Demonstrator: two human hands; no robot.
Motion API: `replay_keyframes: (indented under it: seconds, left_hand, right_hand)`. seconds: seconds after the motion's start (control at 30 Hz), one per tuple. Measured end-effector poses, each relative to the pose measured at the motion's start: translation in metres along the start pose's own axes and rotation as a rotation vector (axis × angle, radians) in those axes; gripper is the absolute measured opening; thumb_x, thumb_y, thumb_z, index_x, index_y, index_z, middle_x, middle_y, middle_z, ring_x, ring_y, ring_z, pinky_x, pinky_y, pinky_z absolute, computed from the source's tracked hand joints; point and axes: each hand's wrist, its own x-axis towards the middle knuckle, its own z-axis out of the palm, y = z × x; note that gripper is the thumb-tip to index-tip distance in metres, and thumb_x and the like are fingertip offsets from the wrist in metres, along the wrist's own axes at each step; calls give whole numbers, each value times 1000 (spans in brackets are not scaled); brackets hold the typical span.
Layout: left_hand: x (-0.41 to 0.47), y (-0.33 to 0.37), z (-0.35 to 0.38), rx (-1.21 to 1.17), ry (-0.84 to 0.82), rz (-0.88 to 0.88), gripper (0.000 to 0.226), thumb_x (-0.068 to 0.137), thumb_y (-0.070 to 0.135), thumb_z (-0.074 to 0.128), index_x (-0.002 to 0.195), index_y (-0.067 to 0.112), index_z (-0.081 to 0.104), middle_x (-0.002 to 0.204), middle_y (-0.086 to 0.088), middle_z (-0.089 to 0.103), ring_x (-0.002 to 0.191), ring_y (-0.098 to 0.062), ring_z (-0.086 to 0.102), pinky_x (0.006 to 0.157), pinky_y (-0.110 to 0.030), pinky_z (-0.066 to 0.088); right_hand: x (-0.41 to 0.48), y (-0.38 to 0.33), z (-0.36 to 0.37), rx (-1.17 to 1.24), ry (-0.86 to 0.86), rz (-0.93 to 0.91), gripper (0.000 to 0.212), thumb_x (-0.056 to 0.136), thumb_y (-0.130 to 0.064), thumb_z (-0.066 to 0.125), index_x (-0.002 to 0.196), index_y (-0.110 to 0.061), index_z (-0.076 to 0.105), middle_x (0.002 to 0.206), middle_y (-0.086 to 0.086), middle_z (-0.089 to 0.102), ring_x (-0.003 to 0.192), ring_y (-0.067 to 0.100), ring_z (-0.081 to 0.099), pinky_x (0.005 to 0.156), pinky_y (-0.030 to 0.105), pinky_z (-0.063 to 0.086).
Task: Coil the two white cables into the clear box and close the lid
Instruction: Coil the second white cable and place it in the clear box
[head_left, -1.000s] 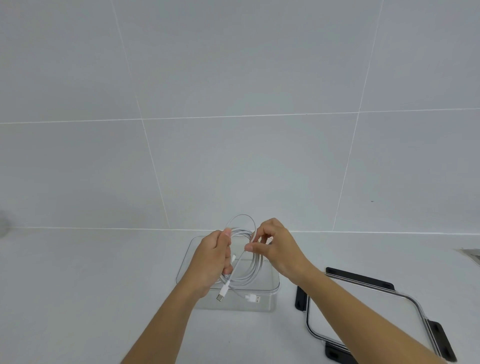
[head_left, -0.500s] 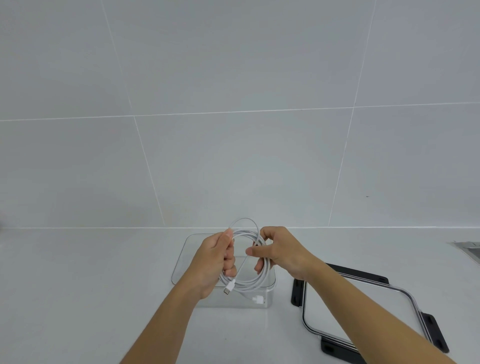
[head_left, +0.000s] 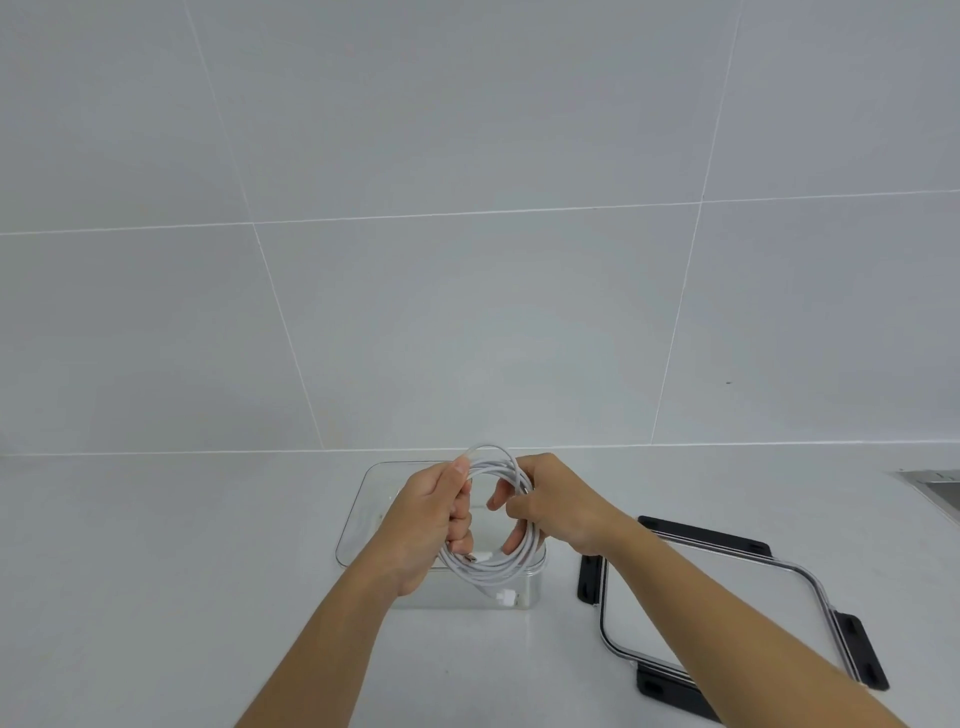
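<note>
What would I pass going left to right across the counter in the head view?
First the left hand → coiled white cable → right hand → clear lid with black clips → metal edge at the far right.

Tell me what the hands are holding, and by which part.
Both hold the white cable coil over the clear box: the left hand grips its left side, the right hand its right side, fingers through the loop.

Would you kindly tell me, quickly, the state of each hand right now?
Left hand: closed, gripping the left side of the white cable coil.
Right hand: closed, fingers curled round the coil's right side.
</note>
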Motion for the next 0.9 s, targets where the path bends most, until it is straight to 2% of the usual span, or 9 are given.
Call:
replay_keyframes:
  seconds: [0.2,0.3,0.37,0.43,0.53,0.6,0.7,0.83,0.9]
  left_hand:
    - [1,-2,-1,-36,-19,-54,34,98,28,41,69,11,38,52,5,26,40,-9,22,38,-21,29]
    - [2,-1,-5,-99,-38,-80,33,98,28,41,70,11,39,51,5,27,39,-9,20,36,-20,27]
    - [4,0,-9,-135,-48,-90,32,98,28,42,71,11,40,51,5,27,38,-9,19,36,-19,27]
    - [6,2,-12,-166,-53,-92,32,97,29,42,70,12,40,50,6,27,38,-8,19,35,-19,26]
    - [7,5,-17,-178,-61,-101,33,97,31,42,70,12,40,50,6,27,38,-7,19,36,-19,25]
    - [7,6,-18,-153,-70,-108,33,97,31,42,71,12,41,51,6,27,38,-8,19,36,-18,25]
    - [8,9,-17,-110,-79,-109,32,97,32,43,72,11,41,52,6,28,39,-8,20,36,-19,26]
    - [8,13,-16,-140,-50,-125,36,94,39,46,71,11,42,51,6,26,40,-8,20,36,-19,26]
    - [8,15,-17,-154,-31,-135,41,92,45,44,70,11,44,51,5,25,39,-9,20,36,-20,26]
  right_hand:
    - [4,7,3,1,-4,15,23,79,10,43,72,-8,54,78,13,66,53,24,68,44,21,48]
    - [2,9,-1,120,-64,14,15,80,5,53,74,-7,58,68,10,67,58,22,69,56,27,56]
    - [-1,8,-6,139,-122,-40,7,82,-7,63,75,-9,61,66,6,66,59,20,67,58,26,55]
    - [-3,8,-10,188,-171,-90,18,82,-26,67,79,-8,62,68,2,63,61,17,61,59,25,52]
    - [-6,9,-17,227,-200,-140,45,83,-50,55,88,-6,63,70,-8,61,59,15,50,57,27,50]
    - [-6,11,-19,162,-177,-179,49,83,-57,47,88,-13,69,72,0,55,58,15,44,56,25,47]
    - [-5,17,-20,91,-152,-201,45,87,-54,44,86,-20,74,75,13,41,58,15,37,54,21,41]
    - [-5,24,-28,20,-77,-188,53,83,-52,56,87,-1,69,65,7,31,56,13,29,51,19,31]
    - [-6,29,-36,30,-46,-160,42,82,-49,59,80,-10,72,60,-1,31,56,14,26,51,19,27]
